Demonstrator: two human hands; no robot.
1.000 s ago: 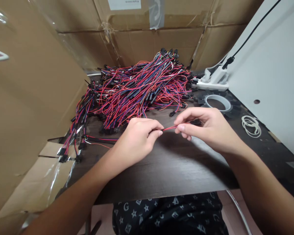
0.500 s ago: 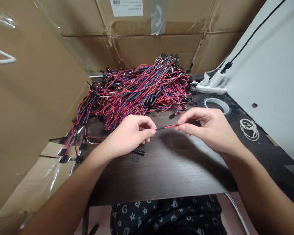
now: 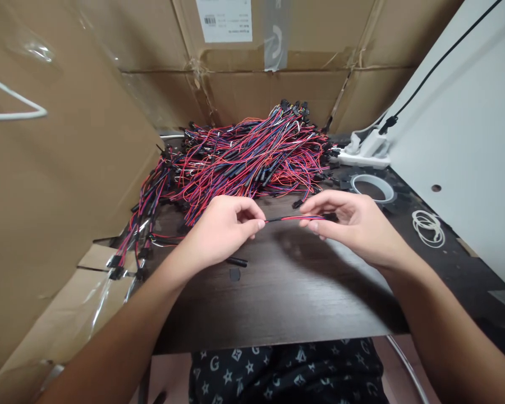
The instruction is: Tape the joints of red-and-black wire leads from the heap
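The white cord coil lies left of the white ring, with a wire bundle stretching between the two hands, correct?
The side is wrong: in the head view, the white cord coil lies right of the white ring. The wire bundle does stretch between the left hand and right hand.

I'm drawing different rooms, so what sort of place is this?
Probably a small wiring workspace at a dark wood-look table. The clues are a heap of thin red, blue and black wires, a slim red-and-black wire bundle in the person's left hand, and a long white plastic power strip.
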